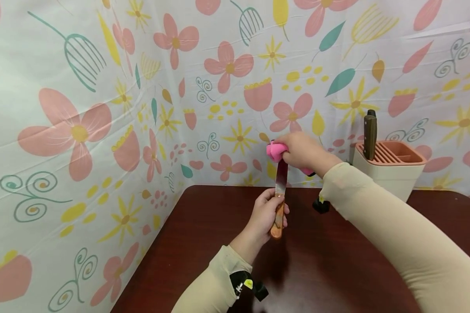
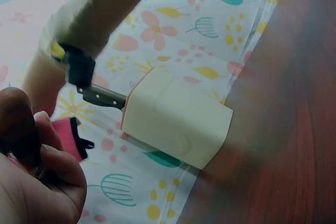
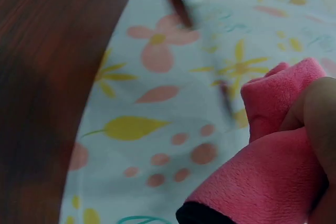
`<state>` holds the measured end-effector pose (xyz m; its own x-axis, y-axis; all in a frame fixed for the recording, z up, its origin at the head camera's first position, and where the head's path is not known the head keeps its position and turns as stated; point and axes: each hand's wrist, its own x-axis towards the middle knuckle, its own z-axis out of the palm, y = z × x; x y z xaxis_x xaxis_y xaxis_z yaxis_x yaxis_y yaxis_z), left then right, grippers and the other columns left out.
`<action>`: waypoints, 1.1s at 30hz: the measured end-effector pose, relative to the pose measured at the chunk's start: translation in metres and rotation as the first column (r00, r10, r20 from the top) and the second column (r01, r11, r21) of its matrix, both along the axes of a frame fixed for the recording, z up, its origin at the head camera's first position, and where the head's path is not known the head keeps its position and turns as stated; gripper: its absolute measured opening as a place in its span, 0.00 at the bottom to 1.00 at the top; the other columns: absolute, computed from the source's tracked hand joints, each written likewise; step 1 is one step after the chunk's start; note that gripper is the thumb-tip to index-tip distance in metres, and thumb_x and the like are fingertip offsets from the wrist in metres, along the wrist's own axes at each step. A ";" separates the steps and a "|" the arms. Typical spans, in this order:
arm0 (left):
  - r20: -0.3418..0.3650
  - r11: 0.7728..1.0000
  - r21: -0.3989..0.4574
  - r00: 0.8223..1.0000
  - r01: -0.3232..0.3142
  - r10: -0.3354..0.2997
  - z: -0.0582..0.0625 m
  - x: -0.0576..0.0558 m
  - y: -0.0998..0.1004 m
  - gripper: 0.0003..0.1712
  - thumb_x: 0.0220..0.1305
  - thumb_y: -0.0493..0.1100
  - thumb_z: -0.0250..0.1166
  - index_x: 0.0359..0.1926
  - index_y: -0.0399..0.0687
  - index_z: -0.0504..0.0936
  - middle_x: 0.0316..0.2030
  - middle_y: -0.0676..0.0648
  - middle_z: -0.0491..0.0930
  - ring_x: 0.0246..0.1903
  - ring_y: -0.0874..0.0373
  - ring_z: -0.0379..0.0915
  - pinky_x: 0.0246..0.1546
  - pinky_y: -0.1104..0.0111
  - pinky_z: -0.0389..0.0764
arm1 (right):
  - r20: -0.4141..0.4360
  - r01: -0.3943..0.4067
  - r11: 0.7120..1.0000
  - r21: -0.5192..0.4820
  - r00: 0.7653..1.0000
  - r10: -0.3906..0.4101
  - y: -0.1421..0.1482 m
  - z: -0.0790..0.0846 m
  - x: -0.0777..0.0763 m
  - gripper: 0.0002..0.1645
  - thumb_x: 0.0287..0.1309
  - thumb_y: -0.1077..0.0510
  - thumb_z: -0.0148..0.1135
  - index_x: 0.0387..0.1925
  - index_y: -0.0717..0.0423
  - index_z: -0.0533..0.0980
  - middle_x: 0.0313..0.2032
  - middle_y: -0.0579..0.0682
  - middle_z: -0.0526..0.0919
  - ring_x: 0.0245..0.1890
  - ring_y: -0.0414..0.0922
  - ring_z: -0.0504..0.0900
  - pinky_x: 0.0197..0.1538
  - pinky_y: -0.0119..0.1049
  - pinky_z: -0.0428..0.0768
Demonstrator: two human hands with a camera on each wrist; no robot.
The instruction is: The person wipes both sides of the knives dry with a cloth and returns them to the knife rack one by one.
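My left hand (image 1: 263, 216) grips the wooden handle of a knife (image 1: 280, 186) above the table, its blade pointing up. In my right hand (image 1: 303, 150) is a bunched pink cloth (image 1: 276, 151), at the upper end of the blade. The cloth covers or overlaps the tip in the head view; whether it touches the blade is hard to tell. Up close in the right wrist view, fingers pinch the folded pink cloth (image 3: 273, 166), while the knife appears blurred. The left wrist view has the left hand (image 2: 52, 187) curled round the dark-looking handle (image 2: 18, 124).
A cream knife block (image 1: 387, 176) with a salmon slotted top stands at the table's back right. Dark-handled knives (image 1: 370, 135) stick up from it. The dark red wooden table (image 1: 219, 234) meets a flower-patterned cloth (image 1: 227, 108) at the back and left.
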<state>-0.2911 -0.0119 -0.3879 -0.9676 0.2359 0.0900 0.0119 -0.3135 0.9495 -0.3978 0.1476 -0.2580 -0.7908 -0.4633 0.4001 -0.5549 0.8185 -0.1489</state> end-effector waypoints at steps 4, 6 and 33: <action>-0.004 1.000 0.026 1.000 0.003 -0.003 0.000 0.002 0.002 0.10 0.74 0.40 0.58 0.52 0.43 0.75 0.22 0.49 0.75 0.11 0.61 0.67 0.12 0.71 0.74 | 0.007 0.027 1.000 0.011 1.000 -0.027 -0.001 -0.019 -0.009 0.23 0.55 0.63 0.57 0.52 0.47 0.83 0.40 0.52 0.87 0.31 0.51 0.76 0.35 0.44 0.73; -0.008 0.999 0.035 1.000 0.008 -0.007 0.001 0.003 0.003 0.11 0.74 0.41 0.58 0.52 0.41 0.74 0.22 0.49 0.75 0.12 0.61 0.66 0.12 0.71 0.74 | 0.003 0.031 0.999 -0.011 1.000 -0.031 -0.001 -0.027 -0.013 0.18 0.55 0.62 0.58 0.47 0.46 0.82 0.37 0.50 0.86 0.30 0.51 0.76 0.35 0.44 0.73; 0.026 0.997 0.077 1.000 0.006 -0.008 0.001 0.003 0.003 0.03 0.74 0.40 0.57 0.43 0.49 0.71 0.21 0.51 0.74 0.11 0.62 0.66 0.11 0.73 0.73 | 0.006 -0.113 0.985 -0.128 0.993 0.115 -0.003 -0.061 0.032 0.23 0.56 0.62 0.61 0.54 0.47 0.84 0.32 0.46 0.86 0.29 0.45 0.74 0.35 0.40 0.75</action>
<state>-0.2886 -0.0089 -0.3874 -0.9681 0.2362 0.0831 -0.0149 -0.3856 0.9225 -0.3657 0.1443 -0.3185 -0.7416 -0.4963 0.4513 -0.6404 0.7241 -0.2561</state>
